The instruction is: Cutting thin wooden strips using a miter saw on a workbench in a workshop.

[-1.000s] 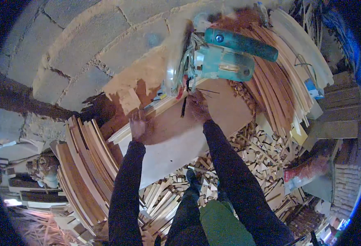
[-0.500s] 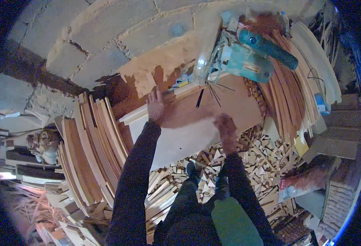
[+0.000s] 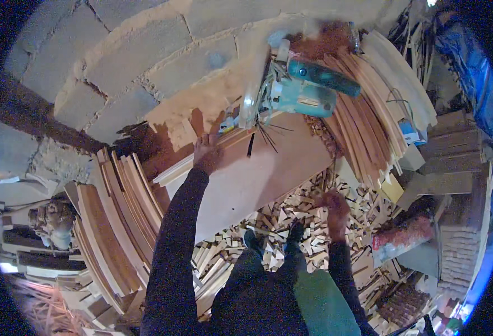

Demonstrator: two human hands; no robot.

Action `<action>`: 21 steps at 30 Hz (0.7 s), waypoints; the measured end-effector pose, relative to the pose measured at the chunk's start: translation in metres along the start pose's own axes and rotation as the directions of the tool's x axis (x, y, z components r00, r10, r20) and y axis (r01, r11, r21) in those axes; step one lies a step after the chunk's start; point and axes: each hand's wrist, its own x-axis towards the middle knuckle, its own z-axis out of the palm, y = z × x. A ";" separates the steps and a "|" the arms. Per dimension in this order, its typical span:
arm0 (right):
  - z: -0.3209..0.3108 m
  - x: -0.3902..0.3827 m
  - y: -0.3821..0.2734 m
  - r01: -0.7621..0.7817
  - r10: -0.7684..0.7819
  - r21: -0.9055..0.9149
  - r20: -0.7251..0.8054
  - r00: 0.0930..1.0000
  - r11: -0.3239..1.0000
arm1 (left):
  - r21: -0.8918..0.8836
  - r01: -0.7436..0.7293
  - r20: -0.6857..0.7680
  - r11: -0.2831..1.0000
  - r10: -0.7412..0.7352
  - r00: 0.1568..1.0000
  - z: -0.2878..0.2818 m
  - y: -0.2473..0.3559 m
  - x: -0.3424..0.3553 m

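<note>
- Your left hand (image 3: 206,154) lies at the far edge of the desk (image 3: 241,190), fingers spread forward over the wooden strips (image 3: 175,173); whether they grasp the wood or only rest on it, you cannot tell, since the palm side is hidden
- The strips run along that far edge toward the teal saw (image 3: 308,98); their middle is covered by your left hand, and their farther end is lost near the saw
- Your right hand (image 3: 335,211), blurred, is near your body, well apart from the desk and above the heap of offcuts (image 3: 291,215); its fingers look bent, but you cannot tell whether they hold anything
- The saw's blade cannot be made out; a narrow dark mark (image 3: 250,145) shows on the desk just beside it, either a slot or a bar, with thin dark slivers (image 3: 270,140) fanned nearby
- Curved by the lens, stacked boards (image 3: 109,224) stand to your left
- A green panel (image 3: 325,302), cut off by the lower border, covers part of your right leg
</note>
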 end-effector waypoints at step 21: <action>0.119 0.196 -0.314 0.831 -0.492 -0.541 0.693 0.527 0.128 | -0.186 -0.057 0.044 0.981 0.066 0.997 0.059 -0.037 -0.003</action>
